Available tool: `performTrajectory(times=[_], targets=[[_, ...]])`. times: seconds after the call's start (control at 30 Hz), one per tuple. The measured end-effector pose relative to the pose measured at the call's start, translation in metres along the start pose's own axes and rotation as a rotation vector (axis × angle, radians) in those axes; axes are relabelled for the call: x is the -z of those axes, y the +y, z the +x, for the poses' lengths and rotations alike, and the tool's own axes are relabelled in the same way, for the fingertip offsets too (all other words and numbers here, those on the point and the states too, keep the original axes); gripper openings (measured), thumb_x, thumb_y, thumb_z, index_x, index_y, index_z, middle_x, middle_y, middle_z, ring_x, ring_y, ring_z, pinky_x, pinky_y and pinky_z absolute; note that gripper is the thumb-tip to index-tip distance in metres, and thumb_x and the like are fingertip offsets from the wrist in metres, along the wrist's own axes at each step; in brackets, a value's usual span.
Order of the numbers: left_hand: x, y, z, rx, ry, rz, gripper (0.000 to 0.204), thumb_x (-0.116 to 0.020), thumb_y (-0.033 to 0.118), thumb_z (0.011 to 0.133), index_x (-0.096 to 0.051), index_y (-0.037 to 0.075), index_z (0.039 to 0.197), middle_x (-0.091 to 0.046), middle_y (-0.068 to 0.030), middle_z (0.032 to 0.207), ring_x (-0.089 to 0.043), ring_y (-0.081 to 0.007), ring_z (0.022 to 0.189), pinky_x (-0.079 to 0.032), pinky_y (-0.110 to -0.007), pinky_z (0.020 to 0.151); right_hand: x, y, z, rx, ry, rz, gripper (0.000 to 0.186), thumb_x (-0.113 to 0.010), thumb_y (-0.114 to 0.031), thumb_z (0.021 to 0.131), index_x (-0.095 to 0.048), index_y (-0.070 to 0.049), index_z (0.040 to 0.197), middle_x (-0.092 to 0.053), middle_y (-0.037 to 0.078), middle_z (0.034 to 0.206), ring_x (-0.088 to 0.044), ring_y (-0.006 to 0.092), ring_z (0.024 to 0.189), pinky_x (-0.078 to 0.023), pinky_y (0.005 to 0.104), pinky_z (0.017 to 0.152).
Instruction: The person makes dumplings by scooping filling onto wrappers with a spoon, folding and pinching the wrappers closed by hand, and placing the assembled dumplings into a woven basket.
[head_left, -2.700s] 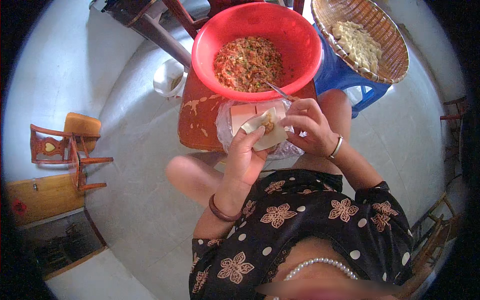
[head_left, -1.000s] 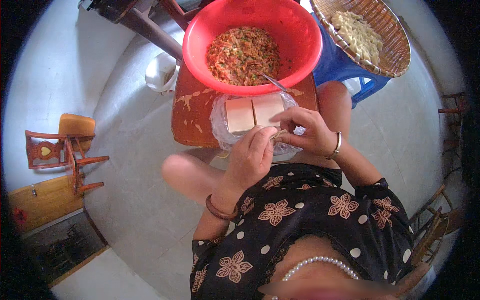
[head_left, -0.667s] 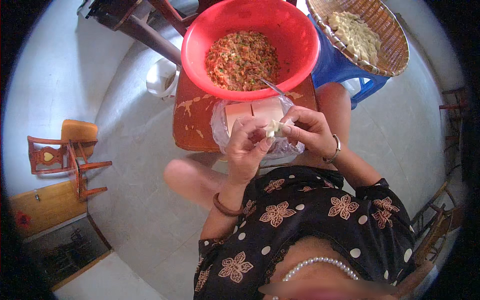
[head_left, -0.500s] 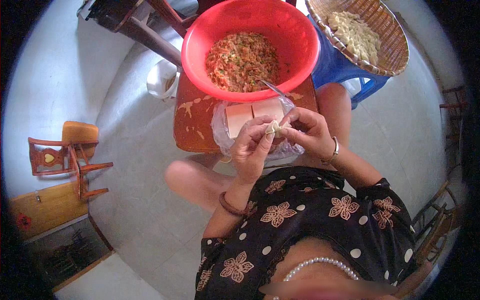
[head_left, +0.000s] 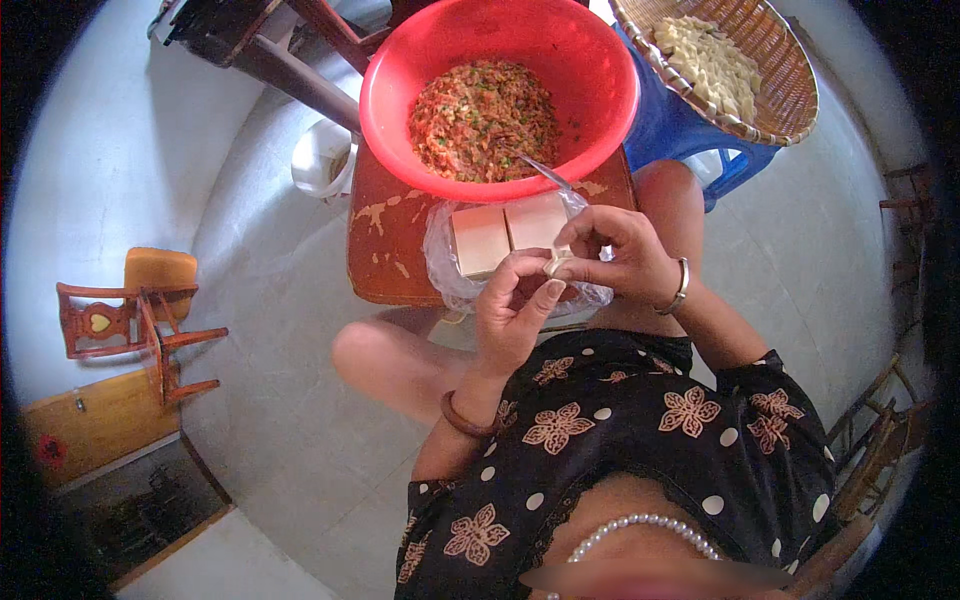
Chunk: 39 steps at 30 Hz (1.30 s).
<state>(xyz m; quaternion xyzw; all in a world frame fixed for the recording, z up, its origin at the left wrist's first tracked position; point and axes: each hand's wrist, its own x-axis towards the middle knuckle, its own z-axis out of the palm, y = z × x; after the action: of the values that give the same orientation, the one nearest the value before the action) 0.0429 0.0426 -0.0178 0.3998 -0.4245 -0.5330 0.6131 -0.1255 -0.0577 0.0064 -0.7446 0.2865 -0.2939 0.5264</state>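
Between my two hands is a small pale wonton (head_left: 555, 264), pinched by the fingertips and partly covered by them. My left hand (head_left: 515, 308) is closed, its thumb and fingers at the wonton's near left side. From the right, the thumb and forefinger of my right hand (head_left: 628, 262) pinch the wonton too. Just beyond my hands, two square stacks of wonton wrappers (head_left: 482, 241) lie side by side on a clear plastic bag (head_left: 440, 262). Behind them, a big red basin (head_left: 386, 128) holds reddish minced filling (head_left: 475, 115), with a metal utensil (head_left: 548, 172) leaning in it.
The basin and bag rest on a worn brown wooden stool (head_left: 385, 255). A woven basket (head_left: 793, 95) of folded wontons stands at the far right on a blue plastic stool (head_left: 655, 125). A white bucket (head_left: 318, 165) and a wooden chair (head_left: 150, 300) are to the left.
The wonton looks smaller and more tightly folded between my fingertips. My hands have shifted slightly, the left one dropping a little, and the wrapper stacks show more.
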Motion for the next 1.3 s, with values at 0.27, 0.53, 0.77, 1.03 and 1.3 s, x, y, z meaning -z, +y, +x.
performTrajectory(times=[0.27, 0.53, 0.77, 1.03, 1.3], targets=[[-0.002, 0.002, 0.003, -0.075, 0.085, 0.026, 0.011, -0.056, 0.006, 0.097, -0.057, -0.001, 0.104, -0.056, -0.0111, 0.117, -0.066, -0.0175, 0.091, -0.059, -0.03, 0.079, -0.017, 0.009, -0.011, -0.043, 0.076, 0.344, 0.016, -0.075, -0.011, 0.085, -0.066, -0.002, 0.094, -0.065, 0.004, 0.082, -0.061, 0.0083, 0.071, -0.049, 0.0244, 0.06], [0.004, 0.004, 0.008, 0.319, 0.02, -0.439, 0.015, -0.054, 0.016, 0.099, -0.057, 0.002, 0.105, -0.059, -0.0103, 0.117, -0.064, -0.0171, 0.096, -0.058, -0.035, 0.083, -0.001, 0.005, -0.001, 0.349, -0.006, -0.036, 0.013, -0.077, -0.007, 0.08, -0.068, -0.004, 0.089, -0.061, 0.004, 0.085, -0.061, 0.0143, 0.074, -0.049, 0.0275, 0.06], [0.011, -0.013, 0.008, 0.405, -0.058, -0.632, 0.013, -0.06, 0.015, 0.095, -0.06, 0.007, 0.106, -0.063, -0.0114, 0.114, -0.064, -0.0226, 0.099, -0.058, -0.044, 0.083, 0.005, 0.011, 0.001, 0.169, -0.092, 0.074, 0.018, -0.08, -0.012, 0.078, -0.069, -0.005, 0.09, -0.061, 0.004, 0.085, -0.06, 0.0132, 0.074, -0.049, 0.0274, 0.061], [0.005, -0.009, 0.01, 0.334, 0.08, -0.416, 0.017, -0.057, 0.016, 0.097, -0.062, 0.004, 0.109, -0.064, -0.0111, 0.113, -0.065, -0.0205, 0.094, -0.058, -0.039, 0.083, -0.004, 0.013, 0.003, 0.331, 0.059, -0.18, 0.03, -0.076, -0.021, 0.082, -0.07, -0.011, 0.11, -0.059, 0.004, 0.083, -0.061, 0.0176, 0.069, -0.05, 0.0293, 0.058], [-0.018, -0.002, 0.016, 0.371, 0.153, -0.488, 0.045, -0.041, 0.041, 0.102, -0.051, 0.007, 0.13, -0.06, -0.012, 0.123, -0.06, -0.0237, 0.109, -0.049, -0.045, 0.095, 0.01, 0.021, -0.006, 0.539, 0.22, -0.401, 0.018, -0.073, -0.022, 0.082, -0.07, -0.013, 0.097, -0.058, 0.004, 0.082, -0.063, 0.0227, 0.07, -0.052, 0.0351, 0.057]])
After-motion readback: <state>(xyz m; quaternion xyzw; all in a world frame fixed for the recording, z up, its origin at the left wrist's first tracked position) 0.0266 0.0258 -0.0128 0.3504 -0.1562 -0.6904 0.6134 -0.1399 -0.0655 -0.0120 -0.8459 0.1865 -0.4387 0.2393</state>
